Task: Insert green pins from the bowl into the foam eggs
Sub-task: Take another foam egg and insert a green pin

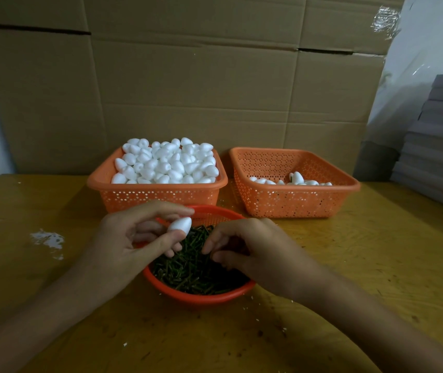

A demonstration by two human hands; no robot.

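A round orange bowl (pixel 201 297) full of green pins (pixel 193 270) stands on the table in front of me. My left hand (pixel 131 238) pinches one white foam egg (pixel 180 224) between thumb and fingers above the bowl's far left side. My right hand (pixel 247 251) hovers over the pins on the bowl's right side, fingers curled with thumb and forefinger close together; whether a pin sits between them cannot be seen. Behind the bowl, the left orange basket (pixel 158 193) is heaped with plain foam eggs (pixel 166 162).
A second orange basket (pixel 295 200) at the back right holds several eggs (pixel 295 180) on its floor. Cardboard sheets (pixel 188 76) form a wall behind the baskets. Grey stacked boards (pixel 441 141) stand at the far right. The wooden table (pixel 53 265) bears white foam crumbs.
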